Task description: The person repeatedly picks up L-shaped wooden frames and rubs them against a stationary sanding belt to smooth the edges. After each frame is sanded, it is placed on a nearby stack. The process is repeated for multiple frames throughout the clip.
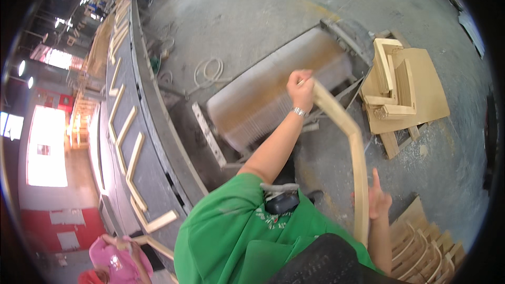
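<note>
Angled wooden piece (357, 152), gripped by the left hand (301, 91), overlaps the right hand (378, 203), whose grip is unclear.

Grey floor (247, 16) spreads beyond the left hand (301, 89); far to its left, a bright window (47, 160) opens in a red-bottomed wall (37, 231), and lamps (22, 67) shine high in the gloom.

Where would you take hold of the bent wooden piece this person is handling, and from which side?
Probably by both lengths of the bent wooden piece: it is long and angled, so one end hold might let it swing. The left hand grips the far end; the right hand could close on the near length, below the bend, from the right.
</note>
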`<state>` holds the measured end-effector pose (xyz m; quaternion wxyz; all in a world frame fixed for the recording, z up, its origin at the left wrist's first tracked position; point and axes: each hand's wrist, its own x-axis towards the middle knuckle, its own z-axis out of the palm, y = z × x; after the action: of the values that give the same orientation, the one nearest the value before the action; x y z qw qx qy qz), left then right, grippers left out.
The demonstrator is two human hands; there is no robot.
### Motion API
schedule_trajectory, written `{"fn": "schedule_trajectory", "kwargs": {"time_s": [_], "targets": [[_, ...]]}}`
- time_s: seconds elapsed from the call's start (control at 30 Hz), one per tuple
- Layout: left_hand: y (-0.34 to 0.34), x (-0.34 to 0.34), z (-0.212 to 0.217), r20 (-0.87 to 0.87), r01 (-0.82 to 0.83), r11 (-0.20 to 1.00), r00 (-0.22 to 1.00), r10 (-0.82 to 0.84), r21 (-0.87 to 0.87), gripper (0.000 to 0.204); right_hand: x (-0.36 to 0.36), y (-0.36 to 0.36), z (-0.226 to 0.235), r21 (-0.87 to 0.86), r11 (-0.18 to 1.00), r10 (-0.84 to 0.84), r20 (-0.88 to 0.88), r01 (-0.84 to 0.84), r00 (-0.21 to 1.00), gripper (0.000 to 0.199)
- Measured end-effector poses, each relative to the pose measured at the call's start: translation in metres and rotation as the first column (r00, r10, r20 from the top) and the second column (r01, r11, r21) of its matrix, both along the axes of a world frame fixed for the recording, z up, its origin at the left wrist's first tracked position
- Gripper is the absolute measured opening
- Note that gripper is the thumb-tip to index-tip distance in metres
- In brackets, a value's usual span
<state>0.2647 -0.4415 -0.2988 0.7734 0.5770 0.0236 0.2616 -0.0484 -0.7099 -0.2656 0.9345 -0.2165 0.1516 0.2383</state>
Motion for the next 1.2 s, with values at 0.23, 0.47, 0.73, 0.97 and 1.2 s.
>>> {"fn": "schedule_trajectory", "kwargs": {"time_s": [0.23, 0.47, 0.73, 0.97, 1.2], "targets": [[0.008, 0.011, 0.013, -0.309, 0.389, 0.442, 0.919, -0.244, 0.808, 0.03, 0.018, 0.035, -0.099, -0.906, 0.421, -0.211, -0.059, 0.037, 0.976, 0.085], [0.1, 0.128, -0.004, -0.272, 0.365, -0.206, 0.888, 0.372, 0.908, 0.05, 0.139, 0.212, -0.136, -0.891, 0.376, -0.179, 0.199, 0.254, 0.963, 0.096], [0.183, 0.208, 0.004, -0.331, 0.427, -0.173, 0.852, 0.405, 0.888, 0.047, 0.217, 0.241, -0.134, -0.942, 0.292, -0.096, 0.144, 0.166, 0.985, 0.099], [0.087, 0.061, -0.028, -0.268, 0.299, -0.172, 0.946, 0.183, 0.939, 0.066, 0.092, 0.155, -0.142, -0.942, 0.281, -0.182, 0.132, 0.18, 0.974, 0.096], [0.198, 0.04, 0.003, -0.359, 0.362, -0.428, 0.929, 0.091, 0.828, 0.061, 0.166, 0.131, -0.106, -0.963, 0.266, 0.272, 0.114, 0.039, 0.955, 0.094]]}}
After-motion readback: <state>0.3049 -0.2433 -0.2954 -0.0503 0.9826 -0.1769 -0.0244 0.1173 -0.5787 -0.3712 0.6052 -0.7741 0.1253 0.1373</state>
